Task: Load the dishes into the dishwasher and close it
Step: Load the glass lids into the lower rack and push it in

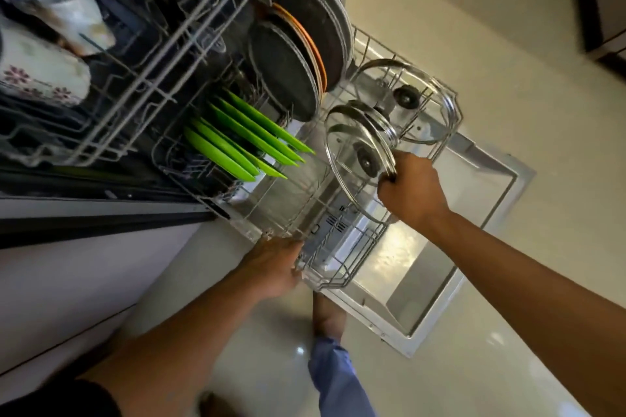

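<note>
Setting: pale glossy floor (508,44) around an open dishwasher, its door (440,267) folded down flat and the lower rack (342,267) pulled out over it.
Right hand: the right hand (411,191) grips the near rim of a glass lid (352,162); its fingers (388,181) are curled round the metal edge, knuckles up.
Glass lid: clear, steel-rimmed, with a dark round knob at its middle; it stands tilted on edge in the right part of the lower rack.
Other lids: a second glass lid (416,101) with a black knob stands just behind, further right, and a smaller one (379,122) sits between the two.
Left hand: the left hand (276,267) is at the near left corner of the lower rack, touching the wire; whether the fingers are curled round it I cannot tell.
Plates: green plates (244,145) stand in a row on the left of the rack; dark plates (284,74) and an orange one (305,37) stand beyond them.
Upper rack: white cups (44,74), one flower-patterned, lie at far left, blurred.
</note>
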A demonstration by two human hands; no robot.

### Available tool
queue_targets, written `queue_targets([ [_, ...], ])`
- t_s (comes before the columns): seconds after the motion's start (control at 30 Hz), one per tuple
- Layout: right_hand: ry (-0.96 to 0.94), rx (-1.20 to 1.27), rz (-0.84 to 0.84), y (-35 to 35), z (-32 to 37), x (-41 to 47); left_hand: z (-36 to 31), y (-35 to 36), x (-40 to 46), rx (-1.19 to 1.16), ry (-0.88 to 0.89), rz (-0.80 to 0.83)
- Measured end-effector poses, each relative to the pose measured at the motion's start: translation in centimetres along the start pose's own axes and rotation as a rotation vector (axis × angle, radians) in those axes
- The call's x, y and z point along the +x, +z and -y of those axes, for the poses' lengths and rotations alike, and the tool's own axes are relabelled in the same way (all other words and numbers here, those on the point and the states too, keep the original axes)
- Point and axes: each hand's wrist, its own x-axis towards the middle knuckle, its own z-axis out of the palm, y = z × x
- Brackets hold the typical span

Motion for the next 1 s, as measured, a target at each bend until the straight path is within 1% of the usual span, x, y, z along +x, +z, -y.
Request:
queue_targets([
  [0.17, -0.09, -0.065, 0.015, 0.9, 0.9, 1.2, 0.6, 0.6, -0.1, 0.032, -0.017, 0.085],
  [0.4, -0.113, -0.074, 0.037, 2.3, 1.6, 2.0, 1.0, 1.2, -0.2, 0.116, -0.013, 0.151],
  [0.53, -0.097, -0.082, 0.032, 2.9, 2.0, 1.9, 1.1, 1.7, -0.2, 0.143, -0.018, 0.146],
  [0.77, -0.125, -0.072, -0.042, 1.5, 1.1, -0.3, 1.4, 2.3, -0.3, 0.119, -0.031, 0.128],
  [0.87, -0.1, -0.07, -0.034, 0.6, 0.4, -1.1, 1.4, 2.3, -0.3, 0.111, -0.036, 0.128],
  [1.0, -0.155, -0.074, -0.018, 0.9, -0.3, -1.7, 1.5, 2.4, -0.2, 0.122, -0.028, 0.121],
])
